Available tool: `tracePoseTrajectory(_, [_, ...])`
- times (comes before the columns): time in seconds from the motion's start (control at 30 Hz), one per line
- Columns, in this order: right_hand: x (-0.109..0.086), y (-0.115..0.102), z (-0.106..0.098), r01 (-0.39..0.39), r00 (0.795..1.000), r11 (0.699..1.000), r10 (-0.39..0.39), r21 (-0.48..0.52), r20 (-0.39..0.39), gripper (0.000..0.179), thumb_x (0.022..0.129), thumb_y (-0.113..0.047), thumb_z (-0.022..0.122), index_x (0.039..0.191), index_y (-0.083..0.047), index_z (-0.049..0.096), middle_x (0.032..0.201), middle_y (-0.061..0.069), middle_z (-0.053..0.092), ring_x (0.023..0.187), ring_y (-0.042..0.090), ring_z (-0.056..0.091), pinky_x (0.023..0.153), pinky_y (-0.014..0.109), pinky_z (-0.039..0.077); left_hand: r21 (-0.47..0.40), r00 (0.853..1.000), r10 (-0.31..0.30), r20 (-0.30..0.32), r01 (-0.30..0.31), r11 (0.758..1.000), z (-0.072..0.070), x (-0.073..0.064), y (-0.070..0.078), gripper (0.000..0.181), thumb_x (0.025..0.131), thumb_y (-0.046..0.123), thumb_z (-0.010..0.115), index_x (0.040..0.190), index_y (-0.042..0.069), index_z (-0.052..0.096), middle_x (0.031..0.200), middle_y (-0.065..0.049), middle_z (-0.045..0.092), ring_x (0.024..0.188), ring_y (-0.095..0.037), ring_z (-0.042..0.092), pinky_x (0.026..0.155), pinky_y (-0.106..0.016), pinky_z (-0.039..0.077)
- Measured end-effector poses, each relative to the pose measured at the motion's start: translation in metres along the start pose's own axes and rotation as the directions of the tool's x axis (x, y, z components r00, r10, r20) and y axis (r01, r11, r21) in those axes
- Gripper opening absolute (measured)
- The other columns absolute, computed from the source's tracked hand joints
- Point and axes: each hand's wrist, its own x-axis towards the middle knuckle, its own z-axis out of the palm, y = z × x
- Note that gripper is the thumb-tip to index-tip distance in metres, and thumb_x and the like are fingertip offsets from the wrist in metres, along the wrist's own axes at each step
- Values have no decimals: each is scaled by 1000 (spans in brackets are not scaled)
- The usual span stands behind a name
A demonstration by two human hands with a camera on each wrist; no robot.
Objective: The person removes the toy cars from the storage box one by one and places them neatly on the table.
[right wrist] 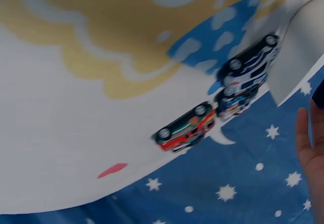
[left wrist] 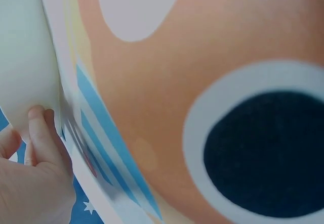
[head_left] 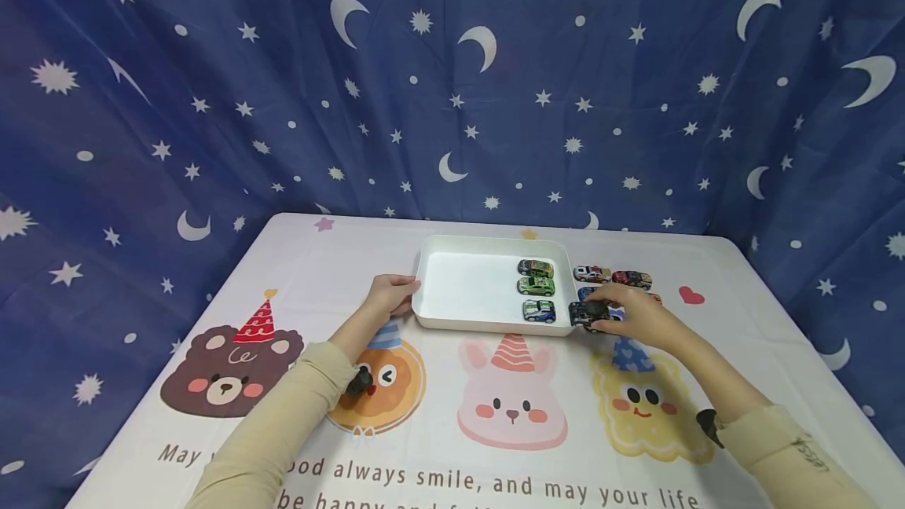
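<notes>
One dark toy car point(head_left: 580, 315), pinched by the right hand point(head_left: 636, 316), juts leftward beside the tray point(head_left: 467, 289).

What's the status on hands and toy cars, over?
Left hand gripping white tray. Right hand holding dark toy car. Three toy cars in tray. Possibly in the way: tray's right wall.

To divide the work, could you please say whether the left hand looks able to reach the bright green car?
Probably yes, if the left hand releases the tray: nothing inside seems to block the bright green car from that side.
</notes>
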Motion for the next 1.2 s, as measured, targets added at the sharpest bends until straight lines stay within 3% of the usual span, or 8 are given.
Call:
tracePoseTrajectory(0.4, [-24, 29, -9, -100, 994, 995, 100, -12, 39, 37, 78, -11, 75, 110, 5, 64, 110, 23, 64, 99, 36, 60, 84, 52, 54, 6, 1000, 2, -7, -2, 1000, -1, -1, 1, 35, 93, 17, 60, 124, 1, 59, 122, -21, 60, 61, -2, 58, 56, -12, 53])
tracePoseTrajectory(0.7, [-38, 50, -7, -102, 994, 995, 102, -15, 26, 38, 77, -13, 76, 108, 6, 64, 107, 24, 65, 99, 40, 59, 81, 52, 55, -2, 1000, -8, -1, 8, 1000, 0, 1, -1, 35, 92, 16, 61, 124, 2, 59, 122, -20, 61, 61, -2, 59, 58, -14, 55])
tracePoseTrajectory(0.9, [-42, 66, -7, -140, 989, 990, 140, -10, 49, 40, 79, -12, 74, 111, 8, 62, 113, 29, 61, 107, 47, 54, 88, 61, 49, -9, 1000, -2, -6, 2, 1000, 0, 1, 0, 35, 92, 16, 61, 124, 1, 59, 119, -20, 62, 59, -2, 58, 55, -13, 53])
tracePoseTrajectory(1.2, [-45, 80, -6, -162, 985, 987, 162, -6, 68, 39, 78, -10, 74, 110, 10, 62, 107, 29, 63, 101, 44, 58, 86, 60, 50, 1, 1000, -23, -11, 23, 1000, 0, 0, 1, 35, 92, 17, 61, 124, 3, 60, 119, -18, 63, 60, -2, 58, 55, -12, 53])
